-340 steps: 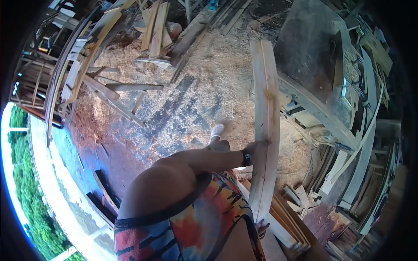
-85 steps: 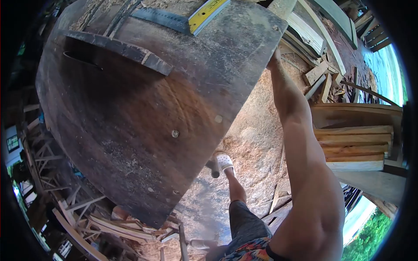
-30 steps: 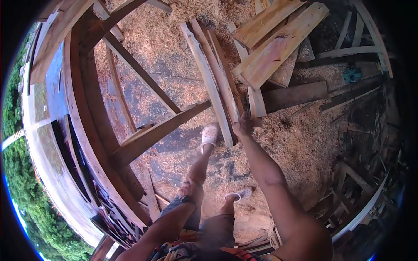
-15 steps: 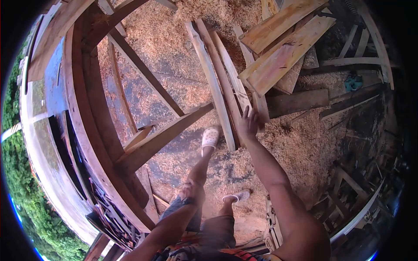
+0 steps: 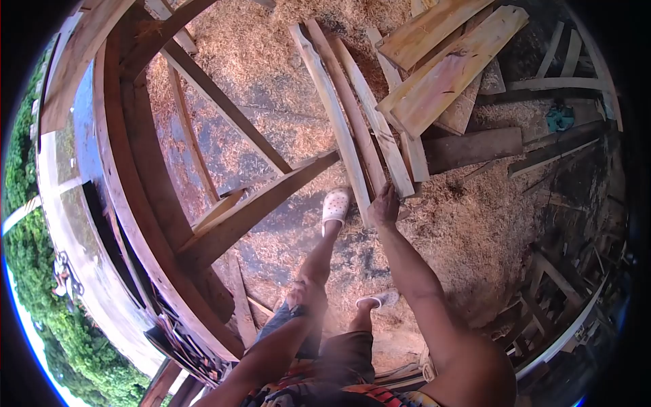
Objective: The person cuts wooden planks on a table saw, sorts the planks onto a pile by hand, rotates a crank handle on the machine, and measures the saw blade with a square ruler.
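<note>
My right hand is at the near end of a narrow reddish-brown board, its fingers closed round that end. This board lies between a pale, rough-edged board on its left and another pale board on its right, all roughly parallel on the shavings. My left hand rests on my bent left knee, with nothing seen in it; its fingers lie over the knee and are partly blurred.
Wide yellowish planks lie stacked at upper right, beside a dark board. A heavy timber frame curves along the left, with a beam reaching toward my foot in a white clog. Scrap wood lies at lower right.
My right hand has moved down from the right-hand pale board to the near end of the reddish-brown board and closed there. My left hand stays on the knee.
</note>
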Available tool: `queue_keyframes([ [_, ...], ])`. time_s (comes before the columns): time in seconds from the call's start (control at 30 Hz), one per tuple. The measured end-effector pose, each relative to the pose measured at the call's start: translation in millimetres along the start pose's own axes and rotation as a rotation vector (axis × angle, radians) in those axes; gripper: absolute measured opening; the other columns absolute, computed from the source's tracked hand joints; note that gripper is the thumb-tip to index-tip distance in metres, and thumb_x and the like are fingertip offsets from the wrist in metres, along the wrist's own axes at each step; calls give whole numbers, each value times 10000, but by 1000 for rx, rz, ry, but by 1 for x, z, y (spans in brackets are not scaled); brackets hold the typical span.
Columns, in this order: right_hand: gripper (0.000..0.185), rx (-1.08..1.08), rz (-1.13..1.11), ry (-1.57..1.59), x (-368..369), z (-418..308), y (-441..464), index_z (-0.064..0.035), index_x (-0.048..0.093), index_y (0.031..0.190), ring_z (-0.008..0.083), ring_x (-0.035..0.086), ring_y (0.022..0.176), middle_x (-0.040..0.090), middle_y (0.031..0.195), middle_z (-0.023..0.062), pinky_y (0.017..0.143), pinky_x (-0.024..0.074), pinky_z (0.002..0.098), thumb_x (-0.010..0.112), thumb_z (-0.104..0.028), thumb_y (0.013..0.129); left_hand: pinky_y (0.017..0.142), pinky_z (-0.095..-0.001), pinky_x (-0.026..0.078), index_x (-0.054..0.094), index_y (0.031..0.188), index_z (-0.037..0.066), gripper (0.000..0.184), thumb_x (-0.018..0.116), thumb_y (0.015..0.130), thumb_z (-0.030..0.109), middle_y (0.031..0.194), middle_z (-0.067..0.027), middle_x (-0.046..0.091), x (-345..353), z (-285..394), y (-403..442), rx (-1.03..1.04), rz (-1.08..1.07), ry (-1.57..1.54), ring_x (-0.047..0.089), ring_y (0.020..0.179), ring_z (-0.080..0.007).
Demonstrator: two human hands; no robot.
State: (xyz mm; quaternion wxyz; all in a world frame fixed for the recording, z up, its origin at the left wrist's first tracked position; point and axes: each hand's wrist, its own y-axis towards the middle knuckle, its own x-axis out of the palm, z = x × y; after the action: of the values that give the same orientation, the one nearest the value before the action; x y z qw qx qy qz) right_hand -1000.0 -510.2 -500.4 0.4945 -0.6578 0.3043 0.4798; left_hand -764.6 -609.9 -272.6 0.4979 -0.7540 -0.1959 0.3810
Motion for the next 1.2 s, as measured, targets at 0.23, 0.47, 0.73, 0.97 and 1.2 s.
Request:
queue_keyframes([
  [0.23, 735, 255, -305, 552, 19, 31, 11, 93, 382, 1368, 435, 555, 1184, 562, 1282, 276, 1031, 432, 480, 607, -374, 847, 1004, -448, 450, 261, 1443, 11, 933, 773, 756, 380, 1279, -243, 499, 1, -2, 2, -3, -36, -29, 556, 1193, -378],
  [0.47, 902, 403, -368, 578, -45, 9, 3, 23, 568, 1255, 408, 598, 1151, 607, 1238, 275, 966, 485, 452, 667, -702, 728, 979, -472, 444, 262, 1446, -13, 908, 742, 768, 354, 1252, -249, 502, 12, 1, 5, 14, 19, 20, 562, 1160, -401],
  [0.73, 734, 356, -256, 617, -57, 13, -62, 44, 644, 1052, 390, 681, 959, 694, 1015, 240, 833, 546, 437, 810, -562, 673, 840, -564, 462, 328, 1422, -55, 830, 678, 773, 327, 1178, -272, 535, 39, -6, 17, 102, 172, 82, 616, 1024, -434],
  [0.97, 630, 298, -278, 750, -61, 10, -77, 52, 623, 1025, 338, 693, 897, 697, 977, 221, 795, 550, 414, 851, -425, 683, 861, -572, 452, 330, 1412, -56, 801, 671, 784, 305, 1193, -285, 514, 40, -4, 13, 95, 172, 97, 600, 1051, -437],
  [1.2, 565, 180, -326, 1113, -81, 3, -68, 33, 618, 1086, 279, 684, 839, 692, 933, 160, 749, 551, 350, 856, -281, 681, 959, -456, 436, 273, 1415, -46, 840, 689, 754, 264, 1196, -225, 492, 26, 10, 4, -5, 73, 151, 578, 1114, -353],
])
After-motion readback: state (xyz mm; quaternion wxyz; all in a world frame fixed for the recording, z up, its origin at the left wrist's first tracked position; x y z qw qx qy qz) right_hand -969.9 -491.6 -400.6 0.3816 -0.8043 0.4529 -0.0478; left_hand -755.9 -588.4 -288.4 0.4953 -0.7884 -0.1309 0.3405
